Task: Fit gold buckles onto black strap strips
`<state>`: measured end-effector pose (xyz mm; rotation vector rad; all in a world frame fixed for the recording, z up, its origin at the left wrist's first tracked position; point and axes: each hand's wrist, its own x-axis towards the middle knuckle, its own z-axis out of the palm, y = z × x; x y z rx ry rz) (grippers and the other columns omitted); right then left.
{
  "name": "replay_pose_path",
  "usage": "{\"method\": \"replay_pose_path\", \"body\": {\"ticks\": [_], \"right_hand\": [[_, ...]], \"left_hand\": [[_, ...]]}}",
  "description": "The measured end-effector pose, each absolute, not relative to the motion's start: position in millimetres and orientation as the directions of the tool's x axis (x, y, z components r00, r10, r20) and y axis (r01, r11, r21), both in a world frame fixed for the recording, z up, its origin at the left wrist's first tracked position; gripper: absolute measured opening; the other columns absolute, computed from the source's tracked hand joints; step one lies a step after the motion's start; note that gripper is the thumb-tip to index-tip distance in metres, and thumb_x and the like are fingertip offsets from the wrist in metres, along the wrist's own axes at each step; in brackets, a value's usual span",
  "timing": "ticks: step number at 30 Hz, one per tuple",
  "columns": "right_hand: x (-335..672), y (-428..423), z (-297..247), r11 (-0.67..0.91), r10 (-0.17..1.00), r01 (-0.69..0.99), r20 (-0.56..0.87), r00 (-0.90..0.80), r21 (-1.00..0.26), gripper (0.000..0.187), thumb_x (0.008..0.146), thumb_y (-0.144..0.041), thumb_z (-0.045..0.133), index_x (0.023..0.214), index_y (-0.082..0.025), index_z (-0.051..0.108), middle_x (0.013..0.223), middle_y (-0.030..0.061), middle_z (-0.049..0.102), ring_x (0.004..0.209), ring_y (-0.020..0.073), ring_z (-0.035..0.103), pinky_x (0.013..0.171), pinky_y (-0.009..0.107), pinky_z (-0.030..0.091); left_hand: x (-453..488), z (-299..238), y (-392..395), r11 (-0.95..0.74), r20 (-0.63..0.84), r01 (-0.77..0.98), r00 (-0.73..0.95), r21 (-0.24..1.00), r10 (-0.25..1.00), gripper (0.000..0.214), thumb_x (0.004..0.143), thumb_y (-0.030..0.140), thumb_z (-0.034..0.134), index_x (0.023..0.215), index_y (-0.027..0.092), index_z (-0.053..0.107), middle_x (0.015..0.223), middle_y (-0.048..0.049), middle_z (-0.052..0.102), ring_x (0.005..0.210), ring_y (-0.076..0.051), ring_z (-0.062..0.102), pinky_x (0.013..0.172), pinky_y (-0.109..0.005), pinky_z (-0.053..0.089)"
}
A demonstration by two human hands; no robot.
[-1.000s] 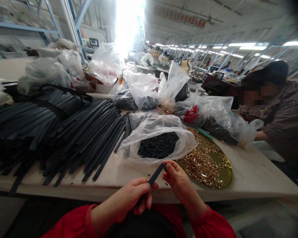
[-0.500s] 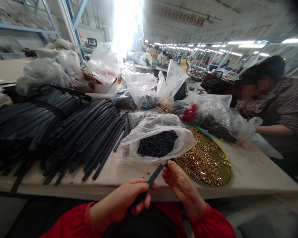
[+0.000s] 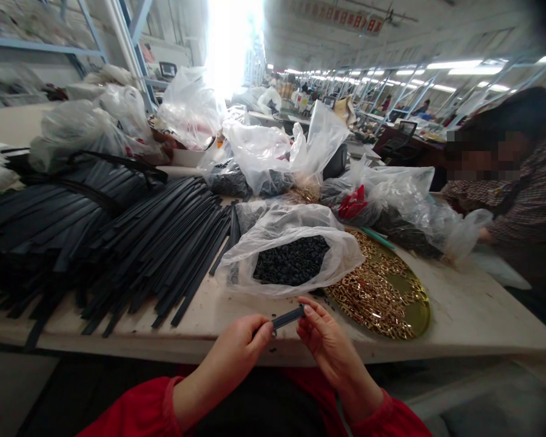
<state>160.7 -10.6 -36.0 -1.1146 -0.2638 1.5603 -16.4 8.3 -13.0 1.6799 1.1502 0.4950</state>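
Note:
A dark flat strap (image 3: pixel 287 318) stretches between my two hands above the table's front edge. My left hand (image 3: pixel 243 340) is closed around it, thumb on top. At its other end, my right hand (image 3: pixel 323 328) pinches the tip between thumb and fingers; whether a small loop is there too is hidden. Just beyond my hands lies an open clear plastic bag (image 3: pixel 236 273) of small black loops (image 3: pixel 291 261). To the right, a round gold tray (image 3: pixel 422 321) bears many small gold metal buckles (image 3: pixel 373 291). Long dark straps (image 3: pixel 164 249) lie in a pile on the left.
Filled plastic bags (image 3: pixel 259 152) stand along the back of the pale table (image 3: pixel 473 315). A teal tool (image 3: pixel 378 238) lies at the tray's far rim. A co-worker in a checked shirt (image 3: pixel 523 188) leans over the table's right side.
The strap between my hands has turned from steeply slanted to nearly level. My left hand has risen slightly, and the view has shifted a little. The co-worker appears farther right.

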Motion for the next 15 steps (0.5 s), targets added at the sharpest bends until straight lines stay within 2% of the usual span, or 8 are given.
{"method": "replay_pose_path", "body": {"ticks": [5, 9, 12, 15], "right_hand": [[160, -13, -39, -0.345, 0.848, -0.623, -0.518, 0.114, -0.702, 0.031, 0.057, -0.027, 0.077, 0.085, -0.021, 0.064, 0.070, -0.0052, 0.061, 0.055, 0.0040, 0.057, 0.054, 0.015, 0.048], [161, -13, -44, -0.347, 0.851, -0.567, -0.505, 0.144, -0.747, 0.031, 0.057, -0.029, 0.078, 0.083, -0.020, 0.063, 0.069, -0.0049, 0.061, 0.054, 0.0046, 0.056, 0.055, 0.016, 0.048], [162, -12, -49, -0.346, 0.854, -0.540, -0.496, 0.157, -0.767, 0.030, 0.057, -0.030, 0.077, 0.081, -0.019, 0.063, 0.067, -0.0047, 0.060, 0.053, 0.0047, 0.055, 0.053, 0.016, 0.047], [164, -12, -55, -0.377, 0.844, -0.527, -0.517, 0.142, -0.761, 0.031, 0.056, -0.030, 0.078, 0.080, -0.018, 0.063, 0.067, -0.0044, 0.061, 0.052, 0.0050, 0.054, 0.053, 0.017, 0.045]], "left_hand": [[-16, -18, 10, -0.043, -0.214, 0.495, 0.451, 0.868, 0.867, 0.032, 0.084, 0.036, 0.037, 0.067, 0.016, 0.056, 0.062, 0.0000, 0.053, 0.061, -0.015, 0.048, 0.056, -0.022, 0.029], [-15, -21, 12, 0.015, -0.265, 0.502, 0.432, 0.865, 0.862, 0.030, 0.082, 0.032, 0.038, 0.059, 0.017, 0.049, 0.055, 0.0025, 0.046, 0.056, -0.013, 0.044, 0.052, -0.022, 0.028], [-13, -16, 13, 0.214, -0.429, 0.464, 0.428, 0.860, 0.796, 0.025, 0.079, 0.029, 0.036, 0.059, 0.018, 0.044, 0.049, 0.0050, 0.039, 0.046, -0.010, 0.038, 0.045, -0.020, 0.027], [-11, -10, 12, 0.458, -0.604, 0.397, 0.457, 0.795, 0.653, 0.021, 0.078, 0.027, 0.031, 0.074, 0.016, 0.050, 0.048, 0.0071, 0.039, 0.035, -0.007, 0.030, 0.036, -0.018, 0.022]]}}
